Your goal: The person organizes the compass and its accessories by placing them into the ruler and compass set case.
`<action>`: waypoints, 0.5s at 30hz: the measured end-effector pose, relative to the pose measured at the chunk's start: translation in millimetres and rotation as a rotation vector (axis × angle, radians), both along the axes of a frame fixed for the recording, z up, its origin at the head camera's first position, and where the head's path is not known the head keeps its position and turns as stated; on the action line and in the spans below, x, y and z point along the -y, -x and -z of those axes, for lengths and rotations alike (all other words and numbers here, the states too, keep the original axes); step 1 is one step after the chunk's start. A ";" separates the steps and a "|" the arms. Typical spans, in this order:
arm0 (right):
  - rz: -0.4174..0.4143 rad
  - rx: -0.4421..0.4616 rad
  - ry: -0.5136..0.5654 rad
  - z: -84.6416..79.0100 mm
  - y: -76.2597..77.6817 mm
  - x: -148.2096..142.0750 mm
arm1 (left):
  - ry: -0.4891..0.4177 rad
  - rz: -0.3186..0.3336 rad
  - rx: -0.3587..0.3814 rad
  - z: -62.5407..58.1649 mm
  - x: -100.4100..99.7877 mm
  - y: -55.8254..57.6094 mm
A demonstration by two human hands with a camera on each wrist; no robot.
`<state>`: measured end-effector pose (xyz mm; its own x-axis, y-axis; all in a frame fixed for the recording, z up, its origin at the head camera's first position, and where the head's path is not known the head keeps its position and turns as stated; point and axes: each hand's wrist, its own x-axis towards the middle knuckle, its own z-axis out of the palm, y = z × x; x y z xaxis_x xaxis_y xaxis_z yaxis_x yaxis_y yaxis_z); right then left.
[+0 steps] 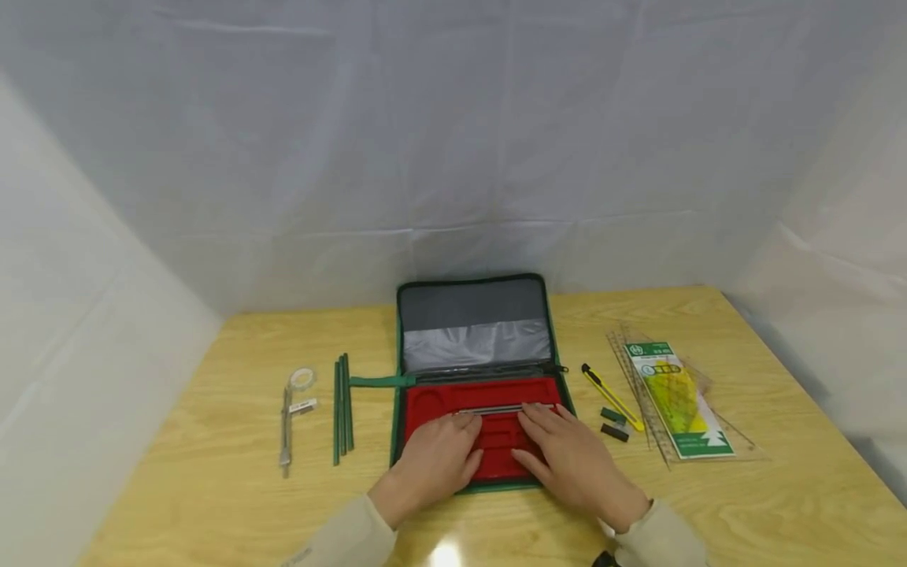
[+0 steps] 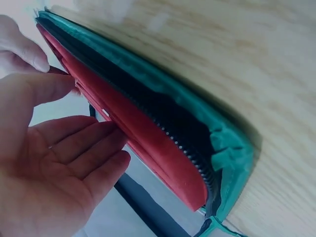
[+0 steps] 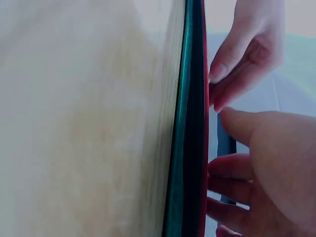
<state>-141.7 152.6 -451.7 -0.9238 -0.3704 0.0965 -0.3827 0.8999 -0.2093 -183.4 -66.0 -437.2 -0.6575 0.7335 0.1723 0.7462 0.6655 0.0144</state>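
Note:
A green zip case lies unfolded, its red molded tray facing up. A slim silver rod-shaped tool lies crosswise in the tray. My left hand rests over the tray's left half, fingertips at the tool's left end. On the other side my right hand reaches in, its fingertips at the tool's right end. Both hands have fairly straight fingers, thumbs pointing toward each other. In the left wrist view, the left hand's fingers touch the red tray beside the black zipper.
Left of the case lie several green pencils, a compass, a tape roll and a white eraser. To the right are a yellow cutter, small dark pieces and clear rulers under a green-and-yellow packet.

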 end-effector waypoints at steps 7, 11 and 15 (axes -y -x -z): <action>-0.010 0.011 0.015 -0.5 0.1 2.8 | -0.066 -0.006 0.088 -3.6 1.3 3.9; -0.017 0.038 0.029 -3.2 2.2 1.6 | -0.033 -0.023 0.066 -5.4 -2.2 2.9; 0.009 0.047 0.032 -4.9 2.0 -1.4 | -0.009 -0.075 -0.007 -5.7 -8.7 2.1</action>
